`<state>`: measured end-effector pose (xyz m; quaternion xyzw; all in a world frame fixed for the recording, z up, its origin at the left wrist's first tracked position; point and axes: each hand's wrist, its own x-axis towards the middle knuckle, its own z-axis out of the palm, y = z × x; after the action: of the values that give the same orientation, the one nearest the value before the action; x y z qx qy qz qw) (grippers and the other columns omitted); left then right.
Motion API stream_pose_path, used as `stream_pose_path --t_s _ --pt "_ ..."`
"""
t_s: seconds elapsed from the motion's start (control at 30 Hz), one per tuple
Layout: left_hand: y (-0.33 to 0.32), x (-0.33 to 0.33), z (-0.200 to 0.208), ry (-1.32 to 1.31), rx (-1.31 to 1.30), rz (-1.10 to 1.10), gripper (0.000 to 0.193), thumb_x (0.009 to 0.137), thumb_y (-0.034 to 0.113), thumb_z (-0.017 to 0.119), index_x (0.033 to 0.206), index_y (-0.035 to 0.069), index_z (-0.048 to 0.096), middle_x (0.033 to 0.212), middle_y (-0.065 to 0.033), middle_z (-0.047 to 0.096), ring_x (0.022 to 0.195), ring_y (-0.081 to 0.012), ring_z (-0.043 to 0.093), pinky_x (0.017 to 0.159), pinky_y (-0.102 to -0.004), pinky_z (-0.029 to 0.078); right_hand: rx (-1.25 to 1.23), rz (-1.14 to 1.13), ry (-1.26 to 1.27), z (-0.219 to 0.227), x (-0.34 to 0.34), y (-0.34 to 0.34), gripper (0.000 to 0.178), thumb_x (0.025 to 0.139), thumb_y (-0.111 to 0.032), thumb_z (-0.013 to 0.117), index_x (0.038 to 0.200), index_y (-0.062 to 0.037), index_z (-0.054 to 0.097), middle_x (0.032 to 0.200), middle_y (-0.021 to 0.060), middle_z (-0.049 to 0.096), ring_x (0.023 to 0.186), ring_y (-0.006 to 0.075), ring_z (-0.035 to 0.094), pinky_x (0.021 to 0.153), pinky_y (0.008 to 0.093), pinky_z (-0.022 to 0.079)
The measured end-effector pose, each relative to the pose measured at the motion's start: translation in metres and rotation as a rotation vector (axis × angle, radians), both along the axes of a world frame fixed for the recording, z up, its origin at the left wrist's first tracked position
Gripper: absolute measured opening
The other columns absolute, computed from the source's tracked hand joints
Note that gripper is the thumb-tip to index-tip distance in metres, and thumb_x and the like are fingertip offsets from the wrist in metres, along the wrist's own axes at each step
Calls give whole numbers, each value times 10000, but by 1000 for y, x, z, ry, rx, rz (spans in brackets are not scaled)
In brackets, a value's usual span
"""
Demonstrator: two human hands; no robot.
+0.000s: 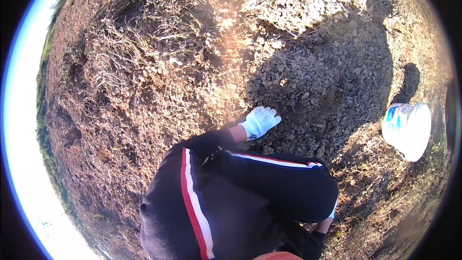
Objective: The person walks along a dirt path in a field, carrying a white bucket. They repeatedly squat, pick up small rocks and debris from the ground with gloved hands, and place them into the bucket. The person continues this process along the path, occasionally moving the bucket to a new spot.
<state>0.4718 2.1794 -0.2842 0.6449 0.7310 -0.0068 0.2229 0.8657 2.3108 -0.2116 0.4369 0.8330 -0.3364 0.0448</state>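
My left hand (261, 121), in a white knit glove, is down at the dark crumbly soil (322, 91) in my shadow. Its fingers curl under toward the ground, and whatever they may hold is hidden. Of my right hand (333, 212) only a sliver of white glove and the wrist show beside my bent knee (313, 188); the knee hides its fingers. A pile of pulled plants with pale pods, like peanuts (293, 5), lies beyond the soil.
A white plastic bucket (414, 130) with blue markings lies tipped at the right. More dried pulled plants (125, 58) cover the ground to the left. Dry leaf litter and clods (110, 163) spread around me.
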Motion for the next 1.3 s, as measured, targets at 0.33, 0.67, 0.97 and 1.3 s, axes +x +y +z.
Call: stream_pose_path --t_s 0.33,0.67,0.97,1.3 --pt "64 -52 18 42 496 102 428 881 334 702 1258 154 610 1279 -114 576 1189 -349 563 968 -501 470 86 1 -49 18 -17 16 214 903 -144 644 1060 -26 727 1058 183 734 1034 376 679 941 459 520" --pt "154 -62 -5 -21 631 -112 550 880 256 678 1381 86 529 1449 -167 495 1396 -391 422 1176 -520 335 -225 -592 50 -62 45 -26 323 972 -156 638 1223 40 694 1075 143 764 953 190 717 855 328 555" --pt "147 -47 -23 258 406 -282 624 941 332 593 1462 19 449 1554 -211 396 1467 -449 307 1219 -592 211 -61 -579 -155 15 -29 -6 260 945 -260 581 1047 -74 732 994 200 720 966 408 683 856 494 536" --pt "145 -38 -29 344 523 -356 579 950 302 583 1439 26 439 1522 -219 426 1447 -454 343 1201 -603 250 72 -384 -124 131 -100 73 211 863 -165 607 1035 -58 665 928 189 709 913 383 710 801 475 561"
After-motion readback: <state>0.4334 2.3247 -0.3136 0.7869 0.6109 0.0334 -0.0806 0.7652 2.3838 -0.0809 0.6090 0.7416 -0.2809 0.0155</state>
